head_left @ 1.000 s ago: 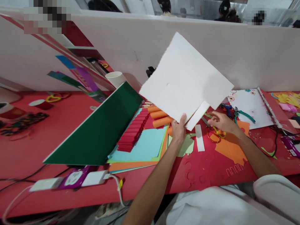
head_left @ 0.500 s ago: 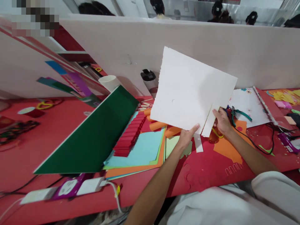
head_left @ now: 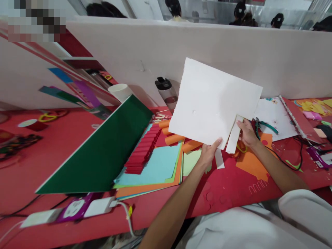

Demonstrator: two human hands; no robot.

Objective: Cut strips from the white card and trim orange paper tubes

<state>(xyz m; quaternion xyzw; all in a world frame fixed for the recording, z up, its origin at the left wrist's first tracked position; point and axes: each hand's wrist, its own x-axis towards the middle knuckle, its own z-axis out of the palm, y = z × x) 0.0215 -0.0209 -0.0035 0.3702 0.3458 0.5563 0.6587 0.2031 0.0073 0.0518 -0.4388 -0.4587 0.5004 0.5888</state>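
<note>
Head view: from left, a green board (head_left: 95, 152) stands tilted beside pleated red paper (head_left: 142, 154) and orange rolls (head_left: 174, 139); a left hand (head_left: 208, 154) pinches the bottom edge of a white sheet (head_left: 212, 100) raised above a red table (head_left: 64, 128), while the right hand (head_left: 248, 134) clasps a narrow strip (head_left: 233, 139) at its lower right corner, near green-handled pliers (head_left: 267, 126).

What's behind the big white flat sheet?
Orange tube-shaped rolls and a black-lidded cylindrical bottle peek out past the sheet. Anything fully behind it is covered and can't be seen.
</note>
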